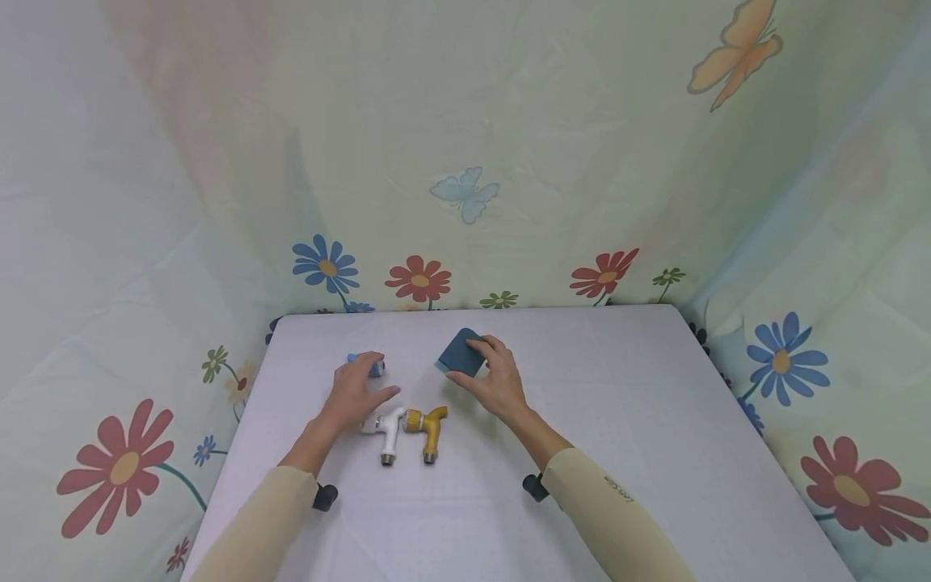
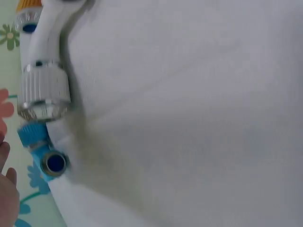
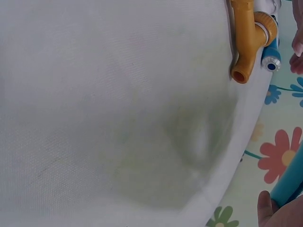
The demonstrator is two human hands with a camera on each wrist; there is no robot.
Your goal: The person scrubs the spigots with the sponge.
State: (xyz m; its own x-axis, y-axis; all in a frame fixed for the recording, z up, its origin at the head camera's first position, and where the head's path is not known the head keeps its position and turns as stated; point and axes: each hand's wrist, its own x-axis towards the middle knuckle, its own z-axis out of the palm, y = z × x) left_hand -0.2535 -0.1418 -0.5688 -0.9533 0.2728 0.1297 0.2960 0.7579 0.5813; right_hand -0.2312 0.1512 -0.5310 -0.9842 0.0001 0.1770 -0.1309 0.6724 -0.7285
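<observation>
My right hand (image 1: 503,380) pinches a flat, dark teal piece with rounded corners (image 1: 460,353) between thumb and fingers, above the table. A paler strip runs along its lower left edge; in the right wrist view its teal side (image 3: 289,177) shows at the lower right. My left hand (image 1: 352,394) is over a small blue tap (image 1: 376,369), partly covering it, with thumb and fingers spread. In the left wrist view, fingertips sit left of the blue tap (image 2: 53,163). A white tap (image 1: 391,428) lies near the left thumb, with a yellow tap (image 1: 433,428) beside it.
The taps lie on a table (image 1: 618,420) covered in white cloth. Behind it and along both sides hangs a pale curtain (image 1: 553,121) printed with flowers and butterflies. Dark wrist straps (image 1: 325,497) show at the sleeves.
</observation>
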